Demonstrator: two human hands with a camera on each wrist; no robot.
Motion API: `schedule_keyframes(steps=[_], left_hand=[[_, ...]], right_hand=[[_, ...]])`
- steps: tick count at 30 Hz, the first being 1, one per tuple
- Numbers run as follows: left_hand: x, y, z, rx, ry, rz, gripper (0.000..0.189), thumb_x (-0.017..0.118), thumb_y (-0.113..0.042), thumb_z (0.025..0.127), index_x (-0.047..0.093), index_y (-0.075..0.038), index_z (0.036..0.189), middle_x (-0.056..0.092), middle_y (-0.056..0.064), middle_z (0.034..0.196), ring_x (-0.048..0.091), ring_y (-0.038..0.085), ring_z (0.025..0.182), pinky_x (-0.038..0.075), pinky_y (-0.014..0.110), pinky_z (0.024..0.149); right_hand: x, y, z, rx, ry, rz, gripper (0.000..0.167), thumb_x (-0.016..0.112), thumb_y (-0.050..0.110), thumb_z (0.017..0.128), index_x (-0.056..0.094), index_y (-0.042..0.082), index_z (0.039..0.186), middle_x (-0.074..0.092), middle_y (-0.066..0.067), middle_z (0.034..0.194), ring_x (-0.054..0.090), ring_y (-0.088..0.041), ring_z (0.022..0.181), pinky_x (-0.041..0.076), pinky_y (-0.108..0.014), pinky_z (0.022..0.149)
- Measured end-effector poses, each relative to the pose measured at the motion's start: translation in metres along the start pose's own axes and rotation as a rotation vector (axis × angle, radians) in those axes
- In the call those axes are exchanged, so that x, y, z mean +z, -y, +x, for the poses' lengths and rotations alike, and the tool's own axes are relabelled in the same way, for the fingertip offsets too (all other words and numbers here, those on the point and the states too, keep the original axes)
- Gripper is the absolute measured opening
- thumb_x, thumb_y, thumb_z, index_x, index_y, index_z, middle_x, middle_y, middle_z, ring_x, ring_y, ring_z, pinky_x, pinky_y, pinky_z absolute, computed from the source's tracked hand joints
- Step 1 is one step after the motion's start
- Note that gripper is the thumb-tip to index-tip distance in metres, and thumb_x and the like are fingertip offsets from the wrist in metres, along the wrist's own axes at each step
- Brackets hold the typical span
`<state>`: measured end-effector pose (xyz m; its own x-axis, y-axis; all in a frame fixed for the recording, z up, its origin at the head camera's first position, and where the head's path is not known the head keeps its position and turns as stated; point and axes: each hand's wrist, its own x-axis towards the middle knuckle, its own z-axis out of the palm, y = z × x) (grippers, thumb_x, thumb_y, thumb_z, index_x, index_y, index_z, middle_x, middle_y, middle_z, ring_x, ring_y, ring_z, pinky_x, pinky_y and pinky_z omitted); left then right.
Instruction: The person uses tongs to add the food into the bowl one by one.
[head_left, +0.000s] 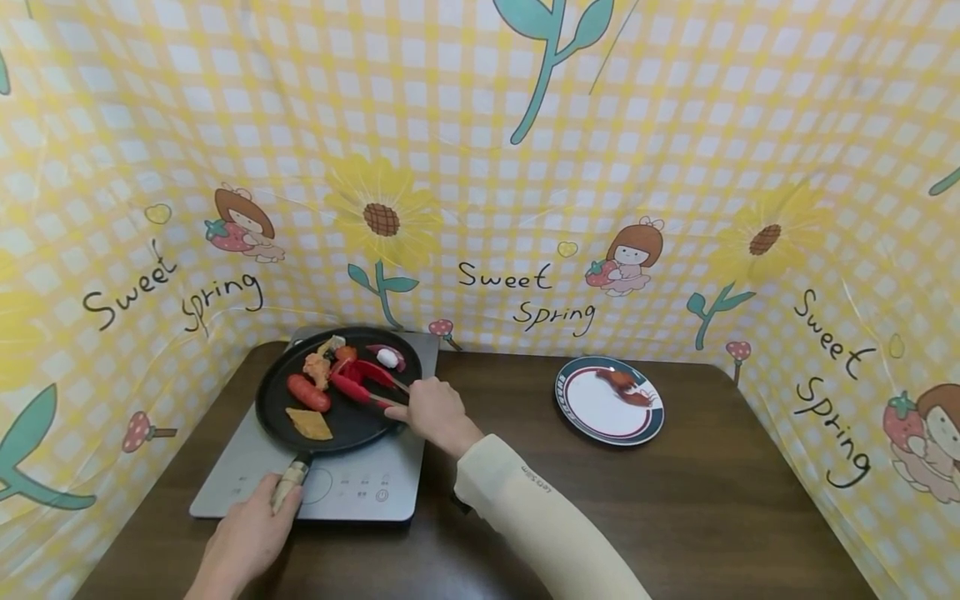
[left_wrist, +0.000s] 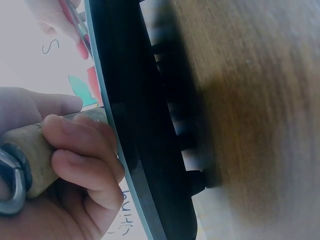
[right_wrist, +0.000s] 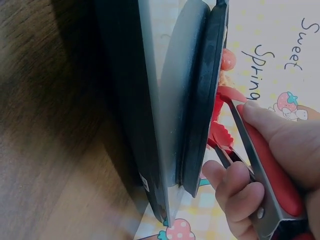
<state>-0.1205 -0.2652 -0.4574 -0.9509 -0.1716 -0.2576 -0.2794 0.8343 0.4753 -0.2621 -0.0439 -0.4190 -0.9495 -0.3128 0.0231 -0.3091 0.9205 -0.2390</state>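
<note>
My left hand (head_left: pixel 255 529) grips the wooden handle (head_left: pixel 291 482) of a black frying pan (head_left: pixel 360 433); the left wrist view shows its fingers curled round it. With my right hand (head_left: pixel 438 414) I hold red-tipped tongs (head_left: pixel 363 379), their jaws spread inside the pan. The tips reach a small orange-red piece (head_left: pixel 345 354) near the pan's far side. Around them lie a red sausage (head_left: pixel 308 392), a flat yellow-brown piece (head_left: pixel 308 423), a fried-looking chunk (head_left: pixel 317 367) and a purple-and-white piece (head_left: pixel 388 358). In the right wrist view, thumb and fingers wrap the tongs' arms (right_wrist: pixel 270 170).
The pan stands on a silver induction cooker (head_left: pixel 360 500) at the table's left. A white plate (head_left: pixel 600 408) with a blue rim, on the right, holds a reddish-brown crayfish-like piece (head_left: pixel 626 387). Checked yellow cloth (head_left: pixel 480 167) hangs behind and at both sides of the brown table (head_left: pixel 675 517).
</note>
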Motion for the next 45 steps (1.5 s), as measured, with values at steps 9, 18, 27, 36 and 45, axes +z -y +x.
schedule_keyframes(steps=[9, 18, 27, 36, 45], left_hand=[[0.000, 0.000, -0.001, 0.008, -0.001, -0.006, 0.072, 0.035, -0.058, 0.096, 0.038, 0.005, 0.133, 0.059, 0.021, 0.094, 0.053, 0.026, 0.072, 0.040, 0.042, 0.058], [-0.002, 0.001, -0.002, 0.028, -0.001, 0.007, 0.074, 0.033, -0.059, 0.096, 0.037, 0.005, 0.133, 0.058, 0.023, 0.096, 0.053, 0.028, 0.074, 0.040, 0.042, 0.058], [-0.002, 0.001, -0.001, 0.030, -0.015, 0.015, 0.071, 0.034, -0.057, 0.097, 0.038, 0.004, 0.132, 0.058, 0.023, 0.097, 0.054, 0.029, 0.075, 0.041, 0.044, 0.059], [0.002, 0.001, -0.001, 0.037, -0.004, -0.003, 0.070, 0.035, -0.055, 0.097, 0.039, 0.006, 0.131, 0.058, 0.023, 0.098, 0.054, 0.028, 0.075, 0.041, 0.044, 0.060], [0.000, 0.002, -0.001, 0.052, -0.009, -0.004, 0.069, 0.035, -0.054, 0.097, 0.039, 0.005, 0.131, 0.058, 0.022, 0.095, 0.054, 0.028, 0.075, 0.041, 0.044, 0.059]], right_hand=[[-0.006, -0.003, -0.004, -0.036, -0.023, -0.003, 0.054, 0.064, 0.063, 0.079, 0.067, 0.010, 0.071, 0.057, -0.004, 0.062, 0.050, -0.015, 0.048, 0.040, -0.028, 0.043], [-0.019, -0.029, -0.019, -0.052, -0.102, 0.084, 0.056, 0.059, 0.063, 0.083, 0.064, 0.008, 0.092, 0.054, -0.004, 0.065, 0.051, -0.016, 0.051, 0.040, -0.030, 0.044], [-0.041, -0.093, -0.048, -0.003, -0.186, 0.162, 0.061, 0.051, 0.064, 0.087, 0.060, 0.005, 0.100, 0.053, -0.005, 0.070, 0.051, -0.018, 0.055, 0.041, -0.033, 0.047], [-0.053, -0.148, -0.073, 0.069, -0.269, 0.100, 0.050, 0.058, 0.056, 0.087, 0.056, 0.006, 0.087, 0.049, -0.003, 0.063, 0.049, -0.019, 0.054, 0.039, -0.033, 0.049], [-0.051, -0.194, -0.088, 0.108, -0.292, -0.050, 0.053, 0.064, 0.056, 0.083, 0.057, 0.004, 0.088, 0.055, -0.008, 0.069, 0.052, -0.022, 0.055, 0.043, -0.035, 0.050]])
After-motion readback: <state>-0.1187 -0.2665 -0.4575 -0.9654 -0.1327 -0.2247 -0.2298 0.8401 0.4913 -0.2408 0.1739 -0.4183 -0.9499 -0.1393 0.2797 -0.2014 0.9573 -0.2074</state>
